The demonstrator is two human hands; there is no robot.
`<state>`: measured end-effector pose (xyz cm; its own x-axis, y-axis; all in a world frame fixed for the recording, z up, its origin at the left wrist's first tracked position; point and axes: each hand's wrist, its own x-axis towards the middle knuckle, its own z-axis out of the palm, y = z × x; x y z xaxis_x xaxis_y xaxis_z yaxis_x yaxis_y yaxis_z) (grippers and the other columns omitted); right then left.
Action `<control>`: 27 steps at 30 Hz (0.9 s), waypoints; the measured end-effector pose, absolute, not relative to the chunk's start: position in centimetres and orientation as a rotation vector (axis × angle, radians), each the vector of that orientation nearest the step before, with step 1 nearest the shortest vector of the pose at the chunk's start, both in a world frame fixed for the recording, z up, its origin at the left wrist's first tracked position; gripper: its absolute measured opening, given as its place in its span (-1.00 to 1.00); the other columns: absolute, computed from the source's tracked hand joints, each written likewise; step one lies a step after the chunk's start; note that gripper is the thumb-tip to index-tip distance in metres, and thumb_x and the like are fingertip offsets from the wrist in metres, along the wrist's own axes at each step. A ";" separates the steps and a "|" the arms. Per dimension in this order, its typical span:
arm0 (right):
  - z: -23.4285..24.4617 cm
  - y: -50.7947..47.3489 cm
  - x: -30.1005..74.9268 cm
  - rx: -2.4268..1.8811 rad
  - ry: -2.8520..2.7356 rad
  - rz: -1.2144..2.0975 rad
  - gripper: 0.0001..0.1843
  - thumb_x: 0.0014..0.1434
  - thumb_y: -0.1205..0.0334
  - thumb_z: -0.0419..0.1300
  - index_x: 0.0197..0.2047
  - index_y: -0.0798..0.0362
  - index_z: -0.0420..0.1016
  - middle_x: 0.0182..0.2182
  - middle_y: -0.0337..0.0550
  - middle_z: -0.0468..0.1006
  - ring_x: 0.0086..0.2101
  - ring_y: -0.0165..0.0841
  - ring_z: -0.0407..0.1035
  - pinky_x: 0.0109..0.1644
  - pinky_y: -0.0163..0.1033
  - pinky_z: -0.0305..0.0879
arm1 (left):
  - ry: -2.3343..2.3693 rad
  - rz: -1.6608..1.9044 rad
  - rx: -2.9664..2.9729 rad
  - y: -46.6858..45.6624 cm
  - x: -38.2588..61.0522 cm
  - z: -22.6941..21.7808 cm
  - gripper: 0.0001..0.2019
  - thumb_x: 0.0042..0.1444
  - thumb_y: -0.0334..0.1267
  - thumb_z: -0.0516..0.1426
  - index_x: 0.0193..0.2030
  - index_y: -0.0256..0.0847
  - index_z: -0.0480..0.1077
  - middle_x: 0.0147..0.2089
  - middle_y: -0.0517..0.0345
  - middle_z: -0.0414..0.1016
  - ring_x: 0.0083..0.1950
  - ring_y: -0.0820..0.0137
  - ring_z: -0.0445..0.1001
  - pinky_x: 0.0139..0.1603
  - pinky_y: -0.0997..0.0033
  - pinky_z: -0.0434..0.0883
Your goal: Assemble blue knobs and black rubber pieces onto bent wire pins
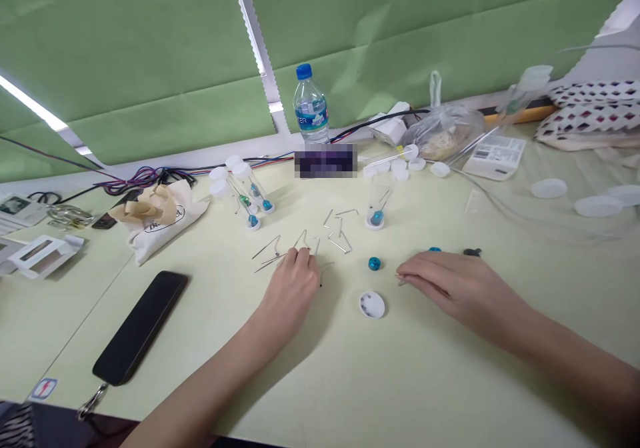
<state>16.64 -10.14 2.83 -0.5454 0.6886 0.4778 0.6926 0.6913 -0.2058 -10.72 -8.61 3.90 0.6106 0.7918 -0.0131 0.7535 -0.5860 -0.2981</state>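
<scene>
My left hand is curled, fingertips down, among thin bent metal wires. A dark-tipped wire end shows by its right side; what the fingers hold is hidden. To the right, my right hand has thumb and fingers pinched together, with a small greyish bit at the tips, too small to name. Between the hands lie a blue bead-like ball and a white round cap holding several tiny dark pieces. Behind my right hand show another blue piece and a dark small part.
Clear tubes with blue pieces inside stand behind, one tube central, several at left. A water bottle, white caps and a plastic bag line the back. A black phone and cloth pouch lie left.
</scene>
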 end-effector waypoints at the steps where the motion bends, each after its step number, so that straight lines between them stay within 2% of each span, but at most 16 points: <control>1: 2.8 -10.1 16.7 -1.066 -2.361 0.000 -0.76 0.34 0.34 0.00 -0.28 0.06 0.47 -0.38 -0.16 0.62 -0.43 -0.36 0.50 -0.38 -0.27 0.29 | -1.291 0.252 -2.583 -8.7 -10.7 4.1 -0.67 -0.27 -0.78 -0.02 -0.51 -0.26 0.29 -0.38 0.01 0.34 -0.32 0.28 0.29 -0.42 0.34 0.24; 4: 3.0 -10.0 16.8 -1.086 -2.322 0.033 -0.77 0.33 0.33 0.01 -0.27 0.05 0.48 -0.37 -0.16 0.63 -0.42 -0.37 0.50 -0.36 -0.28 0.31 | -1.496 0.120 -2.705 -8.6 -10.9 4.6 -0.72 -0.11 -0.72 -0.03 -0.42 -0.26 0.31 -0.35 0.04 0.37 -0.35 0.31 0.33 -0.45 0.36 0.26; 6: 3.1 -10.0 16.8 -1.103 -2.286 0.053 -0.78 0.33 0.33 0.02 -0.27 0.04 0.48 -0.37 -0.18 0.63 -0.42 -0.38 0.51 -0.36 -0.30 0.31 | -1.723 -0.193 -2.879 -8.1 -11.0 4.7 -0.78 0.08 -0.60 -0.03 -0.36 -0.23 0.33 -0.34 0.09 0.41 -0.36 0.35 0.37 -0.40 0.36 0.32; 8: 3.3 -10.0 16.8 -1.112 -2.257 0.060 -0.78 0.33 0.31 0.03 -0.27 0.03 0.49 -0.37 -0.19 0.63 -0.41 -0.38 0.51 -0.34 -0.31 0.32 | -1.942 -0.643 -3.097 -7.4 -10.7 4.6 -0.87 0.18 -0.44 0.02 -0.32 -0.19 0.35 -0.34 0.16 0.46 -0.35 0.40 0.42 -0.32 0.37 0.40; 10: 3.4 -10.1 16.8 -1.115 -2.246 0.071 -0.79 0.33 0.30 0.03 -0.26 0.02 0.48 -0.37 -0.20 0.64 -0.41 -0.38 0.51 -0.34 -0.31 0.32 | -2.070 -1.173 -3.276 -6.8 -10.1 4.2 -0.97 0.16 -0.33 0.12 -0.30 -0.20 0.38 -0.34 0.18 0.48 -0.35 0.43 0.46 -0.25 0.37 0.45; 12: 3.4 -10.1 16.7 -1.119 -2.241 0.095 -0.81 0.33 0.30 0.04 -0.25 0.02 0.48 -0.37 -0.22 0.63 -0.42 -0.40 0.50 -0.34 -0.31 0.32 | -2.122 -1.654 -3.294 -6.3 -9.1 3.9 -0.91 0.11 -0.27 0.19 -0.31 -0.23 0.40 -0.36 0.15 0.49 -0.38 0.44 0.48 -0.26 0.38 0.47; 15: 3.5 -10.1 16.7 -1.141 -2.229 0.116 -0.82 0.33 0.29 0.05 -0.24 0.01 0.47 -0.38 -0.23 0.62 -0.42 -0.40 0.49 -0.35 -0.31 0.30 | -2.056 -2.050 -3.213 -5.9 -7.3 3.5 -0.85 0.04 -0.24 0.27 -0.35 -0.25 0.42 -0.38 0.13 0.50 -0.38 0.44 0.48 -0.27 0.38 0.47; 17: 3.6 -10.1 16.8 -1.161 -2.217 0.109 -0.81 0.33 0.29 0.05 -0.25 0.00 0.47 -0.39 -0.24 0.62 -0.43 -0.40 0.48 -0.36 -0.30 0.28 | -2.022 -2.110 -3.178 -5.8 -6.2 3.5 -0.85 0.01 -0.25 0.29 -0.37 -0.25 0.43 -0.36 0.13 0.51 -0.36 0.43 0.49 -0.27 0.39 0.46; 23: 4.0 -10.2 17.0 -1.172 -2.196 0.106 -0.81 0.33 0.30 0.03 -0.26 0.00 0.46 -0.42 -0.24 0.61 -0.43 -0.40 0.47 -0.38 -0.31 0.25 | -2.071 -1.803 -3.158 -6.1 -5.1 3.6 -0.94 0.04 -0.30 0.25 -0.38 -0.23 0.47 -0.33 0.13 0.54 -0.30 0.42 0.49 -0.19 0.38 0.45; 27: 3.8 -10.3 16.9 -1.162 -2.209 0.120 -0.81 0.34 0.32 0.03 -0.26 0.01 0.45 -0.43 -0.26 0.60 -0.45 -0.42 0.45 -0.39 -0.32 0.24 | -2.033 -1.816 -3.115 -6.0 -5.1 3.4 -0.94 0.07 -0.29 0.23 -0.35 -0.22 0.47 -0.31 0.15 0.54 -0.28 0.42 0.49 -0.17 0.38 0.45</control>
<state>16.95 -10.32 3.80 -0.4109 0.7688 0.4899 0.7111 0.6066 -0.3555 -5.12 -6.02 3.41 0.3312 0.9387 0.0962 0.2011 -0.1698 0.9647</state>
